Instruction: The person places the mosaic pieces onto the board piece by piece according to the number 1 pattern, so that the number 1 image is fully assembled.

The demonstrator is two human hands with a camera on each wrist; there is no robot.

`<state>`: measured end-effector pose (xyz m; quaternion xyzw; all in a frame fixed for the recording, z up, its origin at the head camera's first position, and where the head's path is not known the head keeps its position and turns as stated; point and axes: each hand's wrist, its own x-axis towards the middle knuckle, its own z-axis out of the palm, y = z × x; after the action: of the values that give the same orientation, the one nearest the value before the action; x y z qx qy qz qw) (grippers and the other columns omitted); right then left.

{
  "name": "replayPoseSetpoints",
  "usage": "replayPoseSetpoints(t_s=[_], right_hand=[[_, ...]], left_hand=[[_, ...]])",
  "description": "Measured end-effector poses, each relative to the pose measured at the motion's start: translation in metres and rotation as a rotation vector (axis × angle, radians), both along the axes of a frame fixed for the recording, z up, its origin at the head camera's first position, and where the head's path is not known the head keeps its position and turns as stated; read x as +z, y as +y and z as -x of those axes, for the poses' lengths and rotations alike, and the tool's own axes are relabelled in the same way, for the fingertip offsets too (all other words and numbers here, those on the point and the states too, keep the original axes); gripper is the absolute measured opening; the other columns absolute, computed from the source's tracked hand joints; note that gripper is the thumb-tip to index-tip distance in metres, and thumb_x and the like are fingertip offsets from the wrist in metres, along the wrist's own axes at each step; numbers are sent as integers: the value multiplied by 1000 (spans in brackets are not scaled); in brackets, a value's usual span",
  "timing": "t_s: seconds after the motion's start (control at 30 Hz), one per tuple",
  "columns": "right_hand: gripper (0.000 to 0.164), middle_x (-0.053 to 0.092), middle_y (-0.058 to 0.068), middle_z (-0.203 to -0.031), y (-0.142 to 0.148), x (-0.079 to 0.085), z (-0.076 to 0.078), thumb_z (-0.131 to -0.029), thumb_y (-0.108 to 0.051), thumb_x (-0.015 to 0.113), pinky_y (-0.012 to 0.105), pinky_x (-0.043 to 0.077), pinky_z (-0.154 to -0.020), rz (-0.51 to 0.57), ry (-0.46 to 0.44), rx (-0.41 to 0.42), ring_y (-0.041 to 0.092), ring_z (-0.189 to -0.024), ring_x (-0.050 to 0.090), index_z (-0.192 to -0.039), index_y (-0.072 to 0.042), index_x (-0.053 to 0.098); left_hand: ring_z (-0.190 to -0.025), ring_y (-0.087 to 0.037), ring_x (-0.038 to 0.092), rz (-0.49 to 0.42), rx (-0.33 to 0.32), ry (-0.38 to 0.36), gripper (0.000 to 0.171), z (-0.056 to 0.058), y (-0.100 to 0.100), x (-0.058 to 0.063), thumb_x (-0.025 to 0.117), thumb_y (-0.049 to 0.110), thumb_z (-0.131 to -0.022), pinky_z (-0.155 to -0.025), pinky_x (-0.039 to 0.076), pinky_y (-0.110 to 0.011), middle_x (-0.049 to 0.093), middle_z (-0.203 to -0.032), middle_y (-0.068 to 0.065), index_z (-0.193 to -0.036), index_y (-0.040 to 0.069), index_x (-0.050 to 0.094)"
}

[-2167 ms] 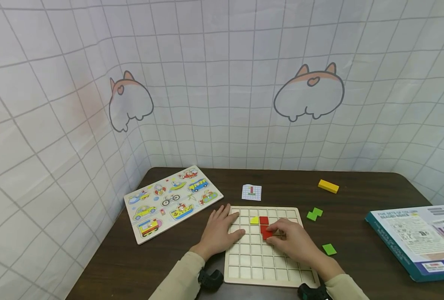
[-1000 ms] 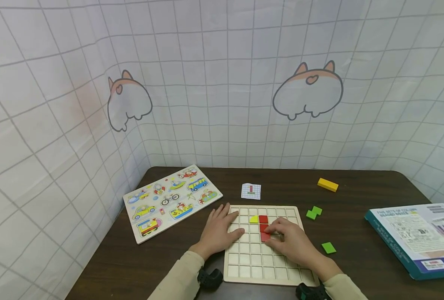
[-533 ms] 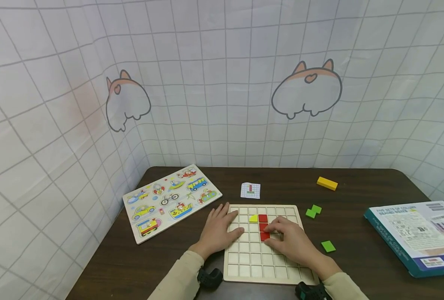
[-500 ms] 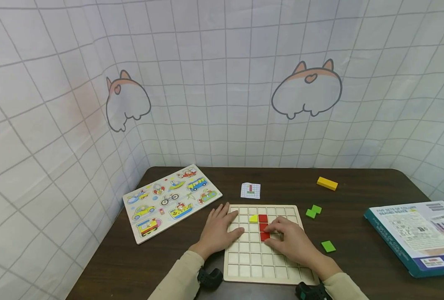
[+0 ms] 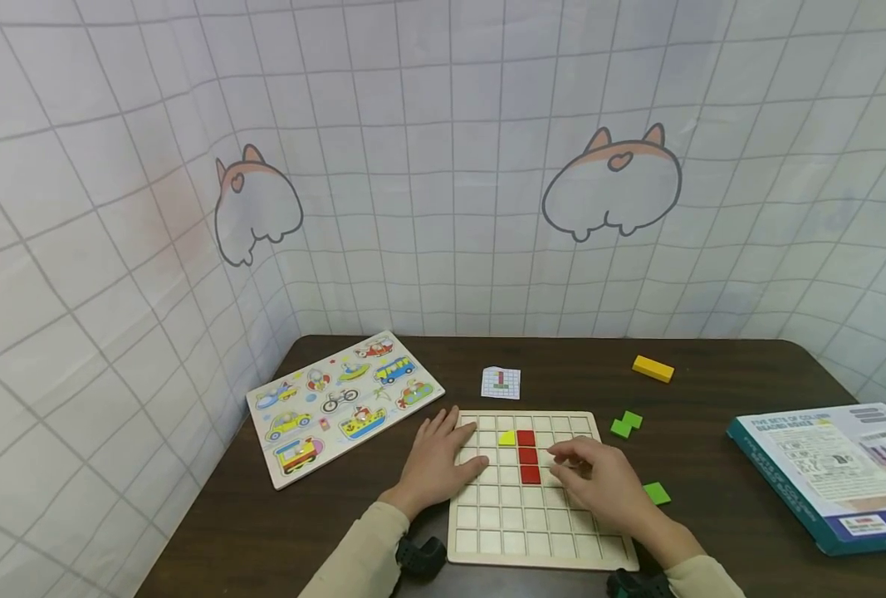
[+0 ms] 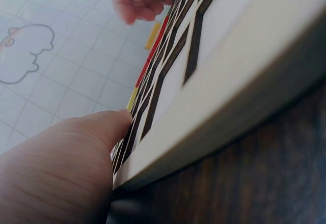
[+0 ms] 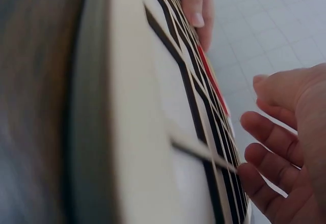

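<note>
A pale wooden grid board (image 5: 495, 541) lies on the dark table. Three red square tiles (image 5: 530, 475) form a column in its cells, and a small yellow piece with a slanted side (image 5: 506, 439) sits left of the topmost one. My left hand (image 5: 435, 465) rests with fingers spread on the board's left edge; in the left wrist view its thumb (image 6: 104, 124) lies along the rim. Over the right part of the board hovers my right hand (image 5: 599, 482), fingers loosely bent, nothing held. The right wrist view shows its fingers (image 7: 272, 155) apart from the red tiles (image 7: 211, 79).
Loose green tiles (image 5: 622, 428) lie right of the board, one (image 5: 657, 493) partly behind my right hand. Further back are a yellow block (image 5: 653, 369) and a gridded pattern card (image 5: 511, 384). A vehicle picture puzzle (image 5: 330, 432) stands left, a teal-edged box (image 5: 824, 465) right.
My right hand has let go of the lowest red tile and drawn back to the right, leaving all three red tiles fully visible. The left hand stays in place.
</note>
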<state>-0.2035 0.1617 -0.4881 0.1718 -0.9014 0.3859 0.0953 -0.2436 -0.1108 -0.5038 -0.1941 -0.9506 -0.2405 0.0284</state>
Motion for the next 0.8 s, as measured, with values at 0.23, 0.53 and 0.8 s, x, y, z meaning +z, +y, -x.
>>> replayPoseSetpoints(t_s=[0.23,0.53,0.8], right_hand=[[18,66,-8,-94,20,0,2,-89,-14,72,22,52,-66,-11,65,-44,4,-76,54,-108,-13,73],[21,69,-3,-101,61,9,7,-90,-18,72,28,52,-68,-77,64,-109,14,-82,62,-109,-12,72],[28,71,5,-105,91,9,6,-91,-30,71,33,51,-69,-126,-73,-148,18,-87,62,-111,-11,72]], left_hand=[[-148,-33,19,-11,-8,6,63,1,0,-1,58,51,-93,-119,12,-53,27,-158,-15,-145,16,50],[-147,-34,19,-11,-7,6,63,0,0,4,59,50,-93,-119,12,-54,28,-158,-16,-144,15,51],[-148,-34,19,-1,-1,-6,63,-1,1,3,59,50,-93,-119,12,-53,28,-158,-15,-144,15,51]])
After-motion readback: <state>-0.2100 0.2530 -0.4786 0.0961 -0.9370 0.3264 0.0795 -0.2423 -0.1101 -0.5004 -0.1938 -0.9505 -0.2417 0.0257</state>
